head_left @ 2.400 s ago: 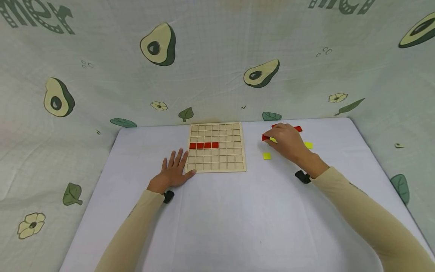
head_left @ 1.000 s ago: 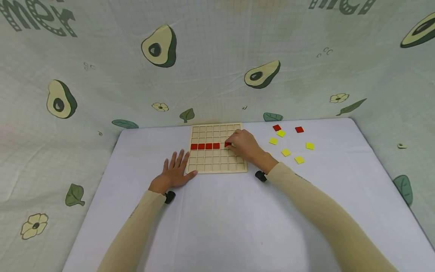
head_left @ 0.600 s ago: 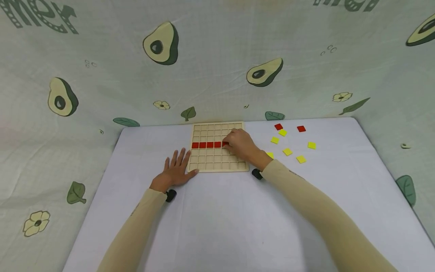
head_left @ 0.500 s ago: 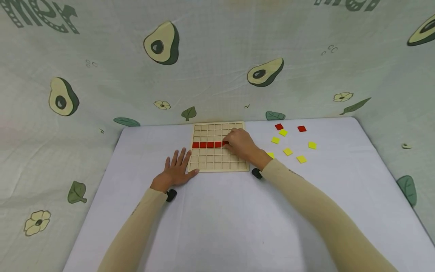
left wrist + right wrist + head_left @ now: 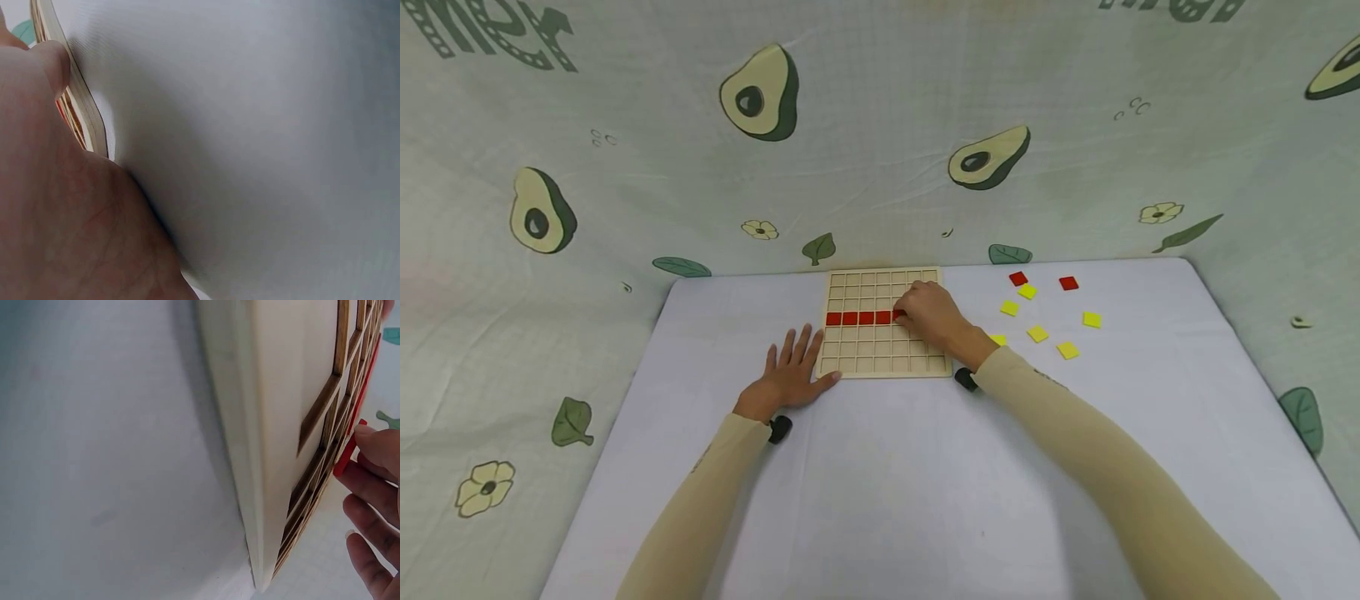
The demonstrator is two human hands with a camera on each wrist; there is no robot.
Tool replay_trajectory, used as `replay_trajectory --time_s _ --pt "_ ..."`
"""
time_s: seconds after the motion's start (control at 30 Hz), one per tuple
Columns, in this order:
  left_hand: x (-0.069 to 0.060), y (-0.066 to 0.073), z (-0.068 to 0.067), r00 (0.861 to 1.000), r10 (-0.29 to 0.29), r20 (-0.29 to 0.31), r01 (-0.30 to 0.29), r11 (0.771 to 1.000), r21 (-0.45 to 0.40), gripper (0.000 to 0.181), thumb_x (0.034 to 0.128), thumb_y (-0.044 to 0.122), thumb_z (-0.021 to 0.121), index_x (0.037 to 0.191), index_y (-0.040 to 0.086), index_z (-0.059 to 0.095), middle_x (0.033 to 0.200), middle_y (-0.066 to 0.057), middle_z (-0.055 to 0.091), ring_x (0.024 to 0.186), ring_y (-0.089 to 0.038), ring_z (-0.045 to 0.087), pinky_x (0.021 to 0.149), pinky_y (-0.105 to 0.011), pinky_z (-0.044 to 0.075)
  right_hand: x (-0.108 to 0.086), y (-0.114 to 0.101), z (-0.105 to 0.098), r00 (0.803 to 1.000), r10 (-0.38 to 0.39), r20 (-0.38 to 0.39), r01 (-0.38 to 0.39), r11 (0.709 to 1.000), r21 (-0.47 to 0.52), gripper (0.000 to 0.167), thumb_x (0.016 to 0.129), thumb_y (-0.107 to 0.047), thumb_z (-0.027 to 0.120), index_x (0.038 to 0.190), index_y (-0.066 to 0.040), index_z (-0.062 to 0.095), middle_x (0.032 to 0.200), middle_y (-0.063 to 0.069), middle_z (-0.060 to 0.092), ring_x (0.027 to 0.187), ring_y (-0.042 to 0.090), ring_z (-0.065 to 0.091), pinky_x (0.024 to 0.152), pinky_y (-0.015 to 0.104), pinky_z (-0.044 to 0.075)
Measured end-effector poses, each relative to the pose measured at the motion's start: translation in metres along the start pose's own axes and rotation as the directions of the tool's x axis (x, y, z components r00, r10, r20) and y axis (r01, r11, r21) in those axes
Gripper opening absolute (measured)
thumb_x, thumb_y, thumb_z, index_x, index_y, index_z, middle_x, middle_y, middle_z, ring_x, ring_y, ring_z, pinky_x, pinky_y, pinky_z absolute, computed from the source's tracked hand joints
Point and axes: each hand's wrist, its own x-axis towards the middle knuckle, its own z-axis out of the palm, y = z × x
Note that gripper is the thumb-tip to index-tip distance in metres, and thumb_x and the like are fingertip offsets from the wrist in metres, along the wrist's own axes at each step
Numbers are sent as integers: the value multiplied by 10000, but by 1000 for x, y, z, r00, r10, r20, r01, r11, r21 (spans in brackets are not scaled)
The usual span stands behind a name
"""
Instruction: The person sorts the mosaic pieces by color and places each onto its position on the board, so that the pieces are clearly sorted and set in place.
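In my head view, I see the right hand (image 5: 931, 317) just right of centre, its thumb and fingers pinching a red tile (image 5: 347, 453). That tile is at the right end of a row of four red tiles (image 5: 849, 318) on the wooden grid board (image 5: 867, 350), mid-frame. I can't tell whether it sits fully in its compartment.

I have the left hand (image 5: 786, 379) left of centre, its fingers spread and relaxed, grasping nothing, along the board's left edge, the thumb at its lower left corner.

Toward the upper right of the white table (image 5: 880, 483) I count two loose red tiles (image 5: 1069, 283) and six yellow tiles (image 5: 1037, 334), one partly hidden by the right wrist. Behind, an avocado-print cloth (image 5: 865, 167) fills the top of my frame.
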Motion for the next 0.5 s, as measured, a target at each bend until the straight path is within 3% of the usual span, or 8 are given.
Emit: replay_trajectory --time_s 0.2,0.5 --pt "1 1 1 1000 8 -6 -7 1000 7 950 1064 634 412 1705 105 -47 1768 -156 -162 1616 -412 -174 1257 -665 -84 1 0 1 999 15 37 -14 1000 -17 123 1002 -162 757 1056 -86 838 1029 37 814 1028 259 657 942 408 518" --pt "-2 3 -1 1000 -3 4 3 1000 12 935 1074 609 416 1704 108 -59 1767 -152 -168 1615 -406 -183 1260 -656 -90 0 0 1 999 10 34 -10 1000 -19 120 1000 -158 759 1060 -93 841 1027 34 818 997 259 660 956 422 528"
